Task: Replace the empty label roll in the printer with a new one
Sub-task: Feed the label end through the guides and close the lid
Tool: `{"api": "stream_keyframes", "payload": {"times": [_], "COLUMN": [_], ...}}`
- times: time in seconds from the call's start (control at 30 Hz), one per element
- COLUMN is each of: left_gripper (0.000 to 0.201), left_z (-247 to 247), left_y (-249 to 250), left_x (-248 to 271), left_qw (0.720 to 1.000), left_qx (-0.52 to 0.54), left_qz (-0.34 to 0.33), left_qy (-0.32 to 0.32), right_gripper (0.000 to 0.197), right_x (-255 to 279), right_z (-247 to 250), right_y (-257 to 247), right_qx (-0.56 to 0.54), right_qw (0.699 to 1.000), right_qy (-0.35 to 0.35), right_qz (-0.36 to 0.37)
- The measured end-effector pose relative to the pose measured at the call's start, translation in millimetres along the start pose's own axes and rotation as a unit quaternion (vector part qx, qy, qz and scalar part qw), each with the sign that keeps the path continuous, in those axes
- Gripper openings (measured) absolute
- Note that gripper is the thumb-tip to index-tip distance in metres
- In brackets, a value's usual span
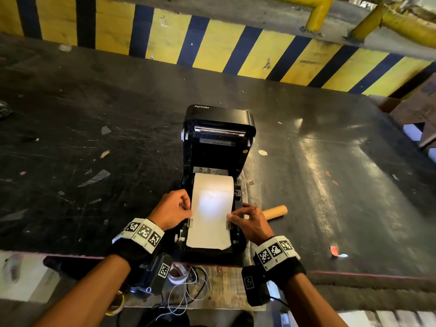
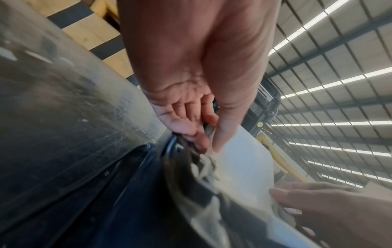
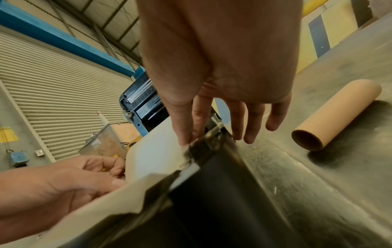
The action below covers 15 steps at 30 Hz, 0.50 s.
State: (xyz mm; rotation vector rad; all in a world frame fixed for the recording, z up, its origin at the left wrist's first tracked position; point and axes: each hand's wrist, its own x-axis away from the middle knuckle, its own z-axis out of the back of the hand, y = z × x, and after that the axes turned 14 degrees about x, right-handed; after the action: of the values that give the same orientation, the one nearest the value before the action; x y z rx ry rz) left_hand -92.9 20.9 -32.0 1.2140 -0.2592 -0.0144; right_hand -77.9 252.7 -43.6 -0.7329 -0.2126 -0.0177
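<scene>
Nearest me, below the table edge, cables (image 1: 186,293) and a roll of tape (image 1: 178,274) lie on a lower surface between my 2 wrists. My left hand (image 1: 171,210) sits at the left side of the printer (image 1: 218,142), its thumb and curled fingers pinching the left edge of the paper (image 1: 210,215); the left wrist view shows the thumb tip (image 2: 218,142) pressed onto the white sheet with the other fingers tucked beneath against the black guide. My right hand (image 1: 251,220) does the same on the other side: thumb and forefinger pinch the right edge of the paper at the guide, while the remaining 3 fingers (image 3: 252,120) hang loose over the printer's side wall, touching nothing that I can see. The paper runs from a torn, uneven end over the printer's front lip back to the new roll (image 1: 213,182), which is seated in the open bay. Just to the right of the printer, near my right hand, the empty core (image 1: 274,212) lies on its side on the table (image 1: 330,161), apart from the machine. Behind the roll the lid stands tilted up and back, its metal bar and a small label facing me. The dark table is scratched and littered with paper scraps. Beyond it runs a barrier (image 1: 212,43) striped yellow and dark blue, with yellow rails (image 1: 377,17) behind.
</scene>
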Motion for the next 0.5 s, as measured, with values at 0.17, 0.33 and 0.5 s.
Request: {"api": "stream_keyframes", "payload": {"times": [0.17, 0.33, 0.5], "left_gripper": [0.028, 0.028, 0.019], "left_z": [-1.4, 0.1, -2.8], "left_y": [-1.4, -2.7, 7.9], "left_x": [2.5, 1.5, 24.1], "left_qw": [1.000, 0.999, 0.992], "left_qx": [-0.023, -0.039, -0.091], "left_qz": [-0.005, -0.009, -0.072], "left_qy": [-0.002, -0.004, 0.042], "right_gripper": [0.014, 0.042, 0.021], "right_x": [20.3, 56.5, 55.2], "right_z": [-3.1, -17.6, -23.3], "right_y": [3.0, -3.6, -6.8], "right_qx": [0.065, 0.262, 0.255], "right_qw": [0.989, 0.926, 0.925], "right_qy": [0.133, 0.008, 0.025], "right_qz": [0.026, 0.273, 0.279]}}
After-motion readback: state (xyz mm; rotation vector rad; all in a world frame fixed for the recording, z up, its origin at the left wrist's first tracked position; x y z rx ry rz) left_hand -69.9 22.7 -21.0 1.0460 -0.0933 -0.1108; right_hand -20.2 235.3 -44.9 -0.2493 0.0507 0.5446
